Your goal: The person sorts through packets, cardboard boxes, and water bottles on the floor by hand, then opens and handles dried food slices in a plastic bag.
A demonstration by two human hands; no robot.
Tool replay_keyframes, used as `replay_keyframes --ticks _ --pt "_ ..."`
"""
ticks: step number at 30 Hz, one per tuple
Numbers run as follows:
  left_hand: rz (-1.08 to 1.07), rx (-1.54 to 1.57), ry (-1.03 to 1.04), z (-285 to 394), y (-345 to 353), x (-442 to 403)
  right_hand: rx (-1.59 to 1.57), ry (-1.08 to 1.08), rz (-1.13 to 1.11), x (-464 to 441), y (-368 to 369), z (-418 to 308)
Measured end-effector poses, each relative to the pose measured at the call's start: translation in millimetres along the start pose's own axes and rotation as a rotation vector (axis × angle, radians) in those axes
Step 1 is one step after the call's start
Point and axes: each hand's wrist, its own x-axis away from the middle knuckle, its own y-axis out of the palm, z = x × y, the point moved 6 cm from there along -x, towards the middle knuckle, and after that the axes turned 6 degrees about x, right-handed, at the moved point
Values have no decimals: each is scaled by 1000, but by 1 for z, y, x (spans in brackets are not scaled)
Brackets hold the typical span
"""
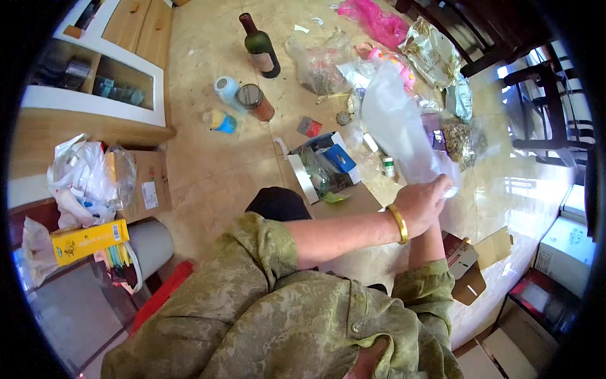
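Note:
My left hand (420, 201), with a gold bracelet on its wrist, is closed on the gathered end of a translucent white plastic bag (394, 117). The bag stretches up and away over the floor items. My right forearm (429, 245) rises behind the left wrist; my right hand is mostly hidden behind the left, and its fingers cannot be made out. Beneath and beside the bag lie a small green-and-white bottle (388, 167), a purple packet (433, 134) and a clear bag of brown dried pieces (463, 140).
On the floor stand a wine bottle (262, 52), a lidded jar (255, 103) and an open box (325, 167). Pink plastic (375, 20) lies farther off. Cardboard (470, 268) is at right, a bin (150, 246) at left, dark chairs (543, 107) at upper right.

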Motion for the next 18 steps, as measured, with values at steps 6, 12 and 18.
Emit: replay_keyframes --ticks 6,12,18 --pt "335 85 -288 -92 -46 -31 1482 -409 -92 2 20 -17" --pt "582 302 -286 -118 -83 -63 1485 10 -194 35 110 -98" --pt "614 403 -161 -113 -96 -76 2272 -454 -227 24 115 -91"
